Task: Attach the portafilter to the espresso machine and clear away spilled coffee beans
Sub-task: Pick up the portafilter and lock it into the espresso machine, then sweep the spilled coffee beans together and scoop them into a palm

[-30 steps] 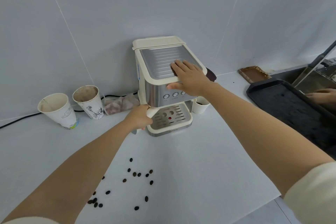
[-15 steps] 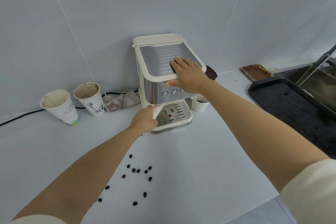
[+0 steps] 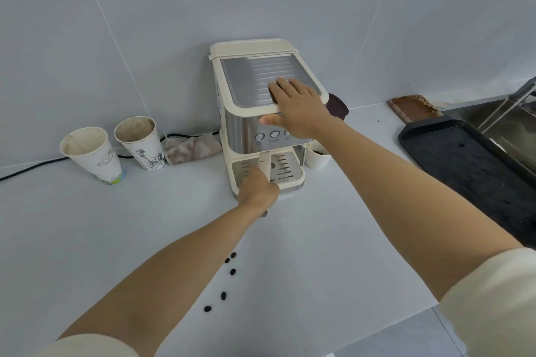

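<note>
Nearest, a few dark coffee beans (image 3: pixel 224 295) lie scattered on the white bench (image 3: pixel 319 240), well in front of the espresso machine (image 3: pixel 261 113) and partly under the left forearm. Further in, the left hand (image 3: pixel 256 193) is closed around the cream handle of the portafilter (image 3: pixel 264 165), which points straight out from under the machine's front, above its slotted drip tray (image 3: pixel 285 171); the head of the portafilter is hidden beneath the steel body. The right hand (image 3: pixel 295 109) lies spread on the machine's front top edge, fingers flat on the ribbed steel plate and thumb pressed against the steel front above the round buttons (image 3: pixel 274 134). Left of the machine stand two used paper cups (image 3: pixel 92 159), tilted, with printed line drawings whose lettering cannot be read, and a crumpled cloth (image 3: pixel 191 148). Right of it sit a small white cup (image 3: pixel 317 158), a black tray (image 3: pixel 475 165) and a brown dish (image 3: pixel 414 107).
</note>
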`<state>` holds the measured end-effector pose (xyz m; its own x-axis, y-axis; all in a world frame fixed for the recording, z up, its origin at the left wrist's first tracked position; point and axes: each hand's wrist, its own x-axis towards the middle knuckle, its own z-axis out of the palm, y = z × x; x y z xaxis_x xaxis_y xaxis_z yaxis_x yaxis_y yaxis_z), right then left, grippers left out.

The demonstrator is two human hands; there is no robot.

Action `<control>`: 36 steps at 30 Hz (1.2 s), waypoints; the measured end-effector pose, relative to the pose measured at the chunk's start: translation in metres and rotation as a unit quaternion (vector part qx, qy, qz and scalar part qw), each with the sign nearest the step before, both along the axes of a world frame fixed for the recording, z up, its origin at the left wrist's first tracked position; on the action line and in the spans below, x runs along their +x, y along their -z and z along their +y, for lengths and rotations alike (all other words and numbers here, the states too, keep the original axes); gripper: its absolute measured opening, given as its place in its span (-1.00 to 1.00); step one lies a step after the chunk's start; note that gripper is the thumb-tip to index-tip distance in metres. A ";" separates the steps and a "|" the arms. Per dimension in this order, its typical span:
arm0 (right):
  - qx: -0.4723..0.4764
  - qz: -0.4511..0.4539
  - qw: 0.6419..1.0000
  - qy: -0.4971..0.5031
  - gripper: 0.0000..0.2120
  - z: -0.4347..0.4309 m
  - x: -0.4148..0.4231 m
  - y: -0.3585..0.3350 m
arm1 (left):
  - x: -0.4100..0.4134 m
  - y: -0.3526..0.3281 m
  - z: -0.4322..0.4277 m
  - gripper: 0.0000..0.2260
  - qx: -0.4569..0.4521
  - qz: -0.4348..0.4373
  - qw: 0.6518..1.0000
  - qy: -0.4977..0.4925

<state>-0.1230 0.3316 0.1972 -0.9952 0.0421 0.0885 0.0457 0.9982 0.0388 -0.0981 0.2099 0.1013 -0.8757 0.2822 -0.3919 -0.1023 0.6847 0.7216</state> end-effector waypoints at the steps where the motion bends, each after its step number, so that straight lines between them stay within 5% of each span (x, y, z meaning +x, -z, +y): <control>1: 0.002 0.000 1.000 -0.001 -0.31 0.000 0.000 0.000 | 0.002 0.000 0.002 -0.64 0.012 -0.011 1.000 -0.013; 12: 0.011 -0.005 1.000 0.008 -0.29 0.000 0.000 0.002 | 0.016 0.009 0.035 -0.35 0.051 -0.056 0.993 -0.096; 21: -0.010 -0.014 1.000 0.017 -0.26 -0.004 0.005 -0.001 | 0.019 0.004 0.028 -0.43 0.036 -0.028 0.998 -0.046; 27: -0.036 -0.018 0.998 0.045 -0.20 -0.010 0.010 -0.002 | 0.013 0.006 -0.012 -0.41 -0.073 0.117 0.990 0.034; 36: -0.091 0.003 0.995 0.028 -0.23 -0.061 0.012 0.002 | -0.022 -0.029 -0.132 -0.30 -0.219 0.356 0.908 0.002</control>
<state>-0.1111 0.2710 0.1952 -0.9903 0.1136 0.0802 0.1014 0.9845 -0.1429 -0.1204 0.0779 0.1308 -0.9503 0.2397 0.1986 0.2870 0.9217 0.2610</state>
